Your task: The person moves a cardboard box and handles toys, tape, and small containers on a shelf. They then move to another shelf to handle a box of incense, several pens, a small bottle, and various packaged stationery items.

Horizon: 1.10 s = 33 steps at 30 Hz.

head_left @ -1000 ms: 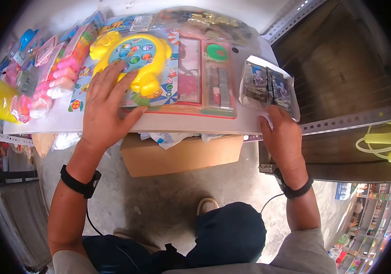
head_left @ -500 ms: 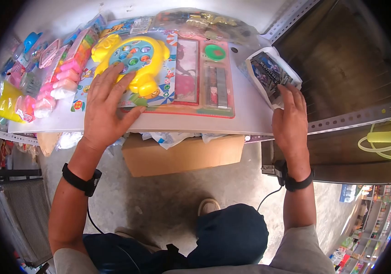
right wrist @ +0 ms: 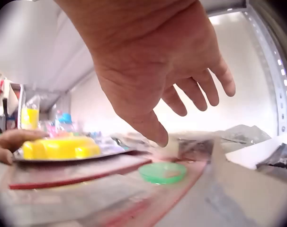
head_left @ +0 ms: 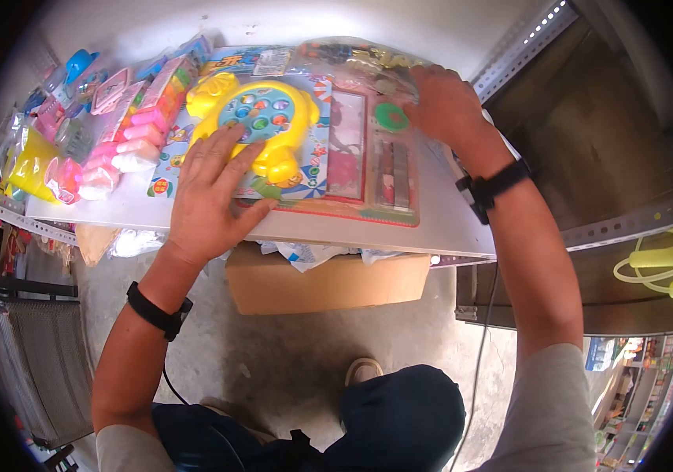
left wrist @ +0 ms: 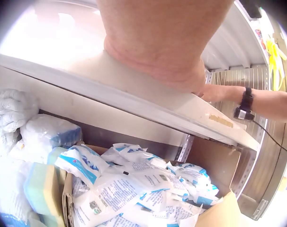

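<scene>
My left hand (head_left: 214,189) rests with straight fingers on a yellow animal-shaped toy (head_left: 280,163) with a blue disc of small coloured pieces, packed on a printed card. Beside and partly under that card lies a flat red-edged toy pack (head_left: 407,220) with a green round piece (right wrist: 163,173). My right hand (head_left: 448,106) reaches over the back right of the shelf. In the right wrist view its fingers hang apart, holding nothing, above the pack. A white box (right wrist: 250,153) of dark packets stands by it, mostly hidden by the right arm in the head view.
Pink and yellow bagged toys (head_left: 143,149) crowd the left side of the shelf. At the back lie clear bags (head_left: 336,53) with dark and gold pieces. Below, a cardboard box (head_left: 324,285) holds white-and-blue packets (left wrist: 115,196). A perforated metal post (head_left: 537,31) borders the right.
My right hand has left the white box of packets and moved up and left over the back of the shelf. The box was turned earlier. The left hand stays on the yellow toy.
</scene>
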### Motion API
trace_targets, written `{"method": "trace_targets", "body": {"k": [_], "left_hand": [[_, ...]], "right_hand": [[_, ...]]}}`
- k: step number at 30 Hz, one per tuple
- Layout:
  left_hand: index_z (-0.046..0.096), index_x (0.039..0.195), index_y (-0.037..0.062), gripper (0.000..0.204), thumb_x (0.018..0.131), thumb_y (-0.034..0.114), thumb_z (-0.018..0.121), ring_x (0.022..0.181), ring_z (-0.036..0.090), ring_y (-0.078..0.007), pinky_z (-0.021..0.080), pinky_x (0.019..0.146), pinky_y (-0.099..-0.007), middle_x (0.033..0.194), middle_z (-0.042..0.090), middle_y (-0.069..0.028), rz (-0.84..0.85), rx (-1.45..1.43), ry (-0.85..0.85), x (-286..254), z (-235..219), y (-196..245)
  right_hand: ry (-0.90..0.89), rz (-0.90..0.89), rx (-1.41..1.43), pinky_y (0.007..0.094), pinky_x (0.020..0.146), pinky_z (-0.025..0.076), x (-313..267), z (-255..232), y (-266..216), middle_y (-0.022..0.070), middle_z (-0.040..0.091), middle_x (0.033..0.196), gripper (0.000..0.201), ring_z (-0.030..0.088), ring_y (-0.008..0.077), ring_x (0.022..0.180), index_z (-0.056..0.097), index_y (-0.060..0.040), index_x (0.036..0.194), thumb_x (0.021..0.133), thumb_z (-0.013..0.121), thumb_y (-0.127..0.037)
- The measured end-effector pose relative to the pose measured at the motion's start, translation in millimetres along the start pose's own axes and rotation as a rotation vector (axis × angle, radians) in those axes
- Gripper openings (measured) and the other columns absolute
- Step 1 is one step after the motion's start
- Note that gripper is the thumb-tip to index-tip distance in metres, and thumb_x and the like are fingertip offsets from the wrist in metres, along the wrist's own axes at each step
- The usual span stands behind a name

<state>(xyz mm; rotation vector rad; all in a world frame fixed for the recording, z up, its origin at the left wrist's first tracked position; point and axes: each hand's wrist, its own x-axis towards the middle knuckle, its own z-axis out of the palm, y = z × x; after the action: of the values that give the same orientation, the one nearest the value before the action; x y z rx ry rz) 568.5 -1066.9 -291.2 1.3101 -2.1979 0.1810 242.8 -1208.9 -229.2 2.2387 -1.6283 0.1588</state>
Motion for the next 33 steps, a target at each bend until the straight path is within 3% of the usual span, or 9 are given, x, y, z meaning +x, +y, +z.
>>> {"method": "trace_targets", "body": {"k": [4,9,12,15,18,20,24,28,33], "left_hand": [[0.060,0.139,0.0110,0.070,0.075,0.029,0.085,0.139,0.045,-0.0378,0.033,0.117,-0.0536,0.149,0.050,-0.0163,-0.002,-0.029,0.023,0.7,1.5,-1.6],[0.061,0.137,0.0112,0.067,0.078,0.033,0.084,0.139,0.046,-0.0375,0.033,0.117,-0.0539,0.148,0.051,-0.0159,0.003,-0.064,0.046,-1.4,1.4,-6.6],[0.058,0.138,0.0075,0.068,0.080,0.034,0.082,0.138,0.045,-0.0405,0.031,0.118,-0.0551,0.149,0.050,-0.0177,0.020,-0.056,0.031,-1.9,0.0,-8.4],[0.059,0.138,0.0067,0.067,0.082,0.037,0.080,0.139,0.045,-0.0402,0.030,0.118,-0.0550,0.149,0.050,-0.0173,0.018,-0.033,0.044,-3.3,1.8,-9.3],[0.059,0.138,0.0064,0.067,0.082,0.038,0.080,0.139,0.044,-0.0400,0.030,0.118,-0.0550,0.149,0.050,-0.0170,0.015,-0.040,0.049,-4.9,2.6,-8.8],[0.059,0.138,0.0066,0.067,0.082,0.038,0.080,0.139,0.044,-0.0398,0.029,0.119,-0.0551,0.149,0.050,-0.0168,0.013,-0.039,0.052,-4.8,2.7,-9.3],[0.059,0.138,0.0073,0.067,0.082,0.038,0.080,0.140,0.044,-0.0393,0.029,0.119,-0.0553,0.149,0.050,-0.0162,0.013,-0.014,0.053,-6.1,4.5,-8.9],[0.061,0.135,0.0082,0.064,0.083,0.041,0.079,0.138,0.046,-0.0377,0.032,0.116,-0.0571,0.146,0.052,-0.0152,0.007,-0.002,0.074,-6.1,6.3,-5.8],[0.061,0.135,0.0083,0.065,0.082,0.040,0.081,0.137,0.046,-0.0378,0.033,0.115,-0.0570,0.144,0.052,-0.0159,0.039,-0.009,0.087,-5.0,2.6,-5.8]], "right_hand": [[-0.341,0.058,-0.132,0.0411,0.094,0.056,41.8,20.8,0.6,0.0149,0.073,0.118,0.037,0.070,0.0307,0.113,0.071,-0.0082,0.118,0.090,0.069,-0.032],[-0.146,0.132,-0.123,0.0428,0.084,0.060,67.2,52.3,40.4,0.0179,0.075,0.101,0.024,0.073,0.0355,0.100,0.077,-0.0044,0.097,0.089,0.062,-0.022],[-0.180,0.295,-0.074,0.0448,0.088,0.058,70.4,40.0,46.1,0.0201,0.074,0.107,0.026,0.072,0.0358,0.102,0.074,-0.0031,0.105,0.088,0.063,-0.020],[-0.294,0.169,-0.074,0.0448,0.093,0.057,61.3,23.5,33.5,0.0212,0.073,0.115,0.036,0.070,0.0374,0.108,0.071,-0.0033,0.120,0.089,0.063,-0.018],[0.003,0.004,0.234,0.0459,0.093,0.055,13.2,-19.9,0.4,0.0233,0.071,0.118,0.042,0.069,0.0399,0.107,0.067,-0.0017,0.123,0.088,0.067,-0.024],[-0.043,0.043,0.453,0.0463,0.092,0.054,-30.3,-50.0,-26.2,0.0240,0.069,0.119,0.047,0.066,0.0401,0.108,0.066,-0.0009,0.124,0.086,0.072,-0.028],[-0.109,-0.232,0.592,0.0471,0.098,0.050,-113.9,-29.4,-43.5,0.0230,0.064,0.128,0.053,0.061,0.0409,0.118,0.060,-0.0041,0.131,0.086,0.074,-0.029],[-0.022,-0.211,0.538,0.0516,0.109,0.041,-146.9,-5.4,-53.6,0.0247,0.051,0.143,0.058,0.045,0.0434,0.138,0.058,-0.0066,0.138,0.091,0.073,-0.036],[0.054,-0.223,0.506,0.0516,0.109,0.041,-137.3,5.8,-54.0,0.0255,0.052,0.142,0.053,0.046,0.0436,0.138,0.063,-0.0077,0.133,0.090,0.074,-0.037]]}}
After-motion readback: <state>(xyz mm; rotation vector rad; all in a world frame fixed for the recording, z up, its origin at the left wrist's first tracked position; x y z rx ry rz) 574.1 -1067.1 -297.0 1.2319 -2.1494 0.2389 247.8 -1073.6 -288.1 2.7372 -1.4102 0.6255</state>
